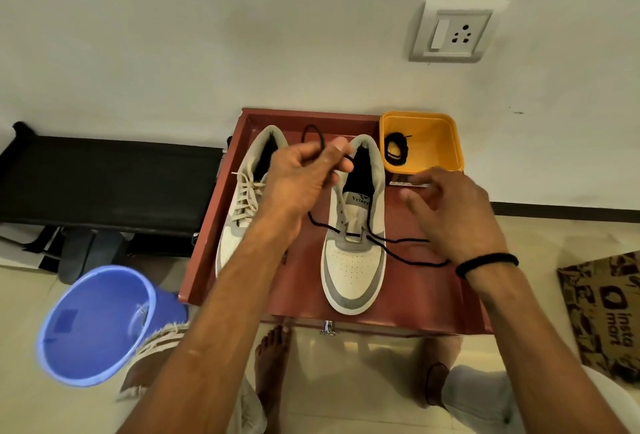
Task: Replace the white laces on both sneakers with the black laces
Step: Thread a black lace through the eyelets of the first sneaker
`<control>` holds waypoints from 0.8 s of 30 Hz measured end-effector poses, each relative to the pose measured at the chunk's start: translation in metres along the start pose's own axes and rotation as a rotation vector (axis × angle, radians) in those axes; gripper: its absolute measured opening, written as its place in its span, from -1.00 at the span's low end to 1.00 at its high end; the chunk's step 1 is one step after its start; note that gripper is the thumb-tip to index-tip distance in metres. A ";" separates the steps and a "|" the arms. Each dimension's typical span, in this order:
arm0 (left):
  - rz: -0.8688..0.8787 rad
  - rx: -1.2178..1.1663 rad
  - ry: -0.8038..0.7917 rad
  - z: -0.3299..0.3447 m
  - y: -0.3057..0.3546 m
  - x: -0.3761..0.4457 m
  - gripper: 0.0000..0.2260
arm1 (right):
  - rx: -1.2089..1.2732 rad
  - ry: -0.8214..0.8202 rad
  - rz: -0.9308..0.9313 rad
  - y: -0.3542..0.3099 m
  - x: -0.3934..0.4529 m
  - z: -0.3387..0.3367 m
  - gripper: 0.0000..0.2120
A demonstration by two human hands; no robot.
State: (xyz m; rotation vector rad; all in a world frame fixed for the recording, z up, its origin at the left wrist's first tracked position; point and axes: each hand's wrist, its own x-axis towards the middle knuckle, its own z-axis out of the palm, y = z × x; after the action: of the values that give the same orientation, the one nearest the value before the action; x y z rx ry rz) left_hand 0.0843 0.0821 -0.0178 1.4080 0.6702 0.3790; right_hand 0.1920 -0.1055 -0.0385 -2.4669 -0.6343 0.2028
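Observation:
Two white and grey sneakers stand side by side on a red-brown table (426, 298). The left sneaker (239, 211) carries white laces (247, 196). The right sneaker (353, 253) has a black lace (405, 243) threaded through its lowest eyelets, both ends trailing out. My left hand (304, 173) pinches one end of that lace above the sneakers' heels, a loop rising behind it. My right hand (450, 211) hovers to the right of the right sneaker with fingers loosely spread, holding nothing I can see. A second black lace (396, 149) lies coiled in a yellow tub (440, 142).
A blue bucket (93, 326) stands on the floor at the left of the table. A black bench (104, 184) runs along the wall at the left. A printed paper bag (602, 312) lies at the right. My bare feet (272, 361) are under the table's front edge.

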 end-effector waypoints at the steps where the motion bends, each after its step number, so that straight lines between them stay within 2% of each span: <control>1: 0.004 0.026 -0.040 0.006 -0.002 -0.001 -0.79 | 0.220 -0.032 -0.085 -0.009 0.001 0.000 -0.73; 4: 0.014 0.038 -0.093 0.016 -0.006 -0.004 -0.79 | 0.562 -0.171 -0.182 -0.025 -0.001 0.006 -0.70; 7: 0.042 0.108 -0.107 0.017 -0.009 -0.005 -0.79 | 0.709 -0.166 -0.117 -0.031 -0.003 0.012 -0.81; 9: 0.038 0.137 -0.092 0.016 -0.011 -0.004 -0.75 | 0.787 -0.133 0.004 -0.030 -0.003 0.011 -0.86; 13: 0.014 0.110 -0.030 0.014 -0.009 -0.005 -0.61 | 1.049 -0.054 0.387 -0.027 0.000 0.004 -0.82; 16: 0.039 0.137 -0.074 0.024 -0.008 -0.010 -0.51 | 1.312 -0.080 0.615 -0.028 0.001 0.005 -0.76; 18: 0.026 0.267 -0.212 0.034 -0.011 -0.014 -0.47 | 1.424 -0.152 0.708 -0.030 0.000 0.007 -0.76; 22: -0.125 0.660 -0.707 0.050 -0.030 -0.023 -0.45 | 1.519 -0.318 0.690 -0.032 -0.002 0.010 -0.79; 24: -0.230 0.763 -0.797 0.049 -0.036 -0.025 -0.35 | 1.542 -0.305 0.661 -0.032 -0.001 0.009 -0.74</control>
State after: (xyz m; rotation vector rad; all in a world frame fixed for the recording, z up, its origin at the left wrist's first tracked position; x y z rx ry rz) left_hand 0.0916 0.0235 -0.0467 1.9812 0.2949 -0.6777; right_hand 0.1761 -0.0784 -0.0277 -1.0219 0.2744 0.9139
